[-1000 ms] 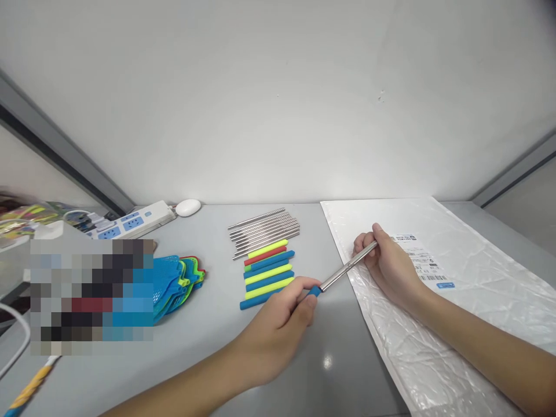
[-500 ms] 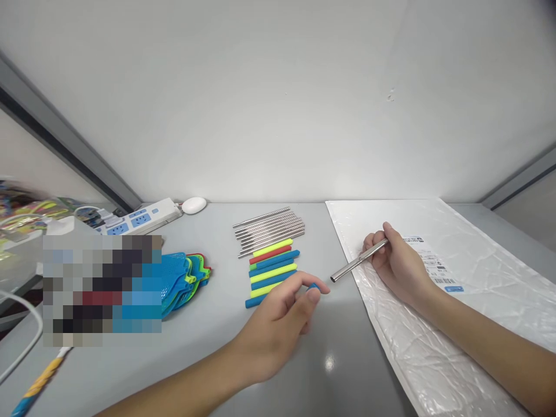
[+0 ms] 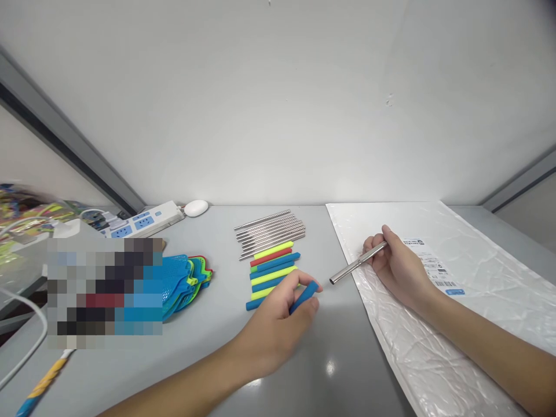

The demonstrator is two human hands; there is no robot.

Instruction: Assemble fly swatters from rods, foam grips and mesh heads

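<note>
My left hand (image 3: 282,324) is closed around a blue plastic tube (image 3: 304,296), whose end sticks out between thumb and fingers. A shiny metal tube (image 3: 353,267) is pinched in my right hand (image 3: 397,266), its open end pointing down and left toward the blue tube. A gap separates the two tubes. Behind my left hand, a row of yellow, red and blue plastic tubes (image 3: 273,275) lies on the grey table (image 3: 339,370). Farther back rests a group of thin metal tubes (image 3: 269,231). Part of the plastic row is hidden by my left hand.
Under my right forearm lies a white padded envelope (image 3: 434,359) with a label. Blue and green mesh paddles (image 3: 180,284) sit at the left, partly blurred out. A power strip (image 3: 147,220) with cables and a white oval object (image 3: 196,208) are near the back wall.
The blue tube now shows farther out of my left hand, and its grip has shifted slightly. My right hand and the metal tube have hardly moved.
</note>
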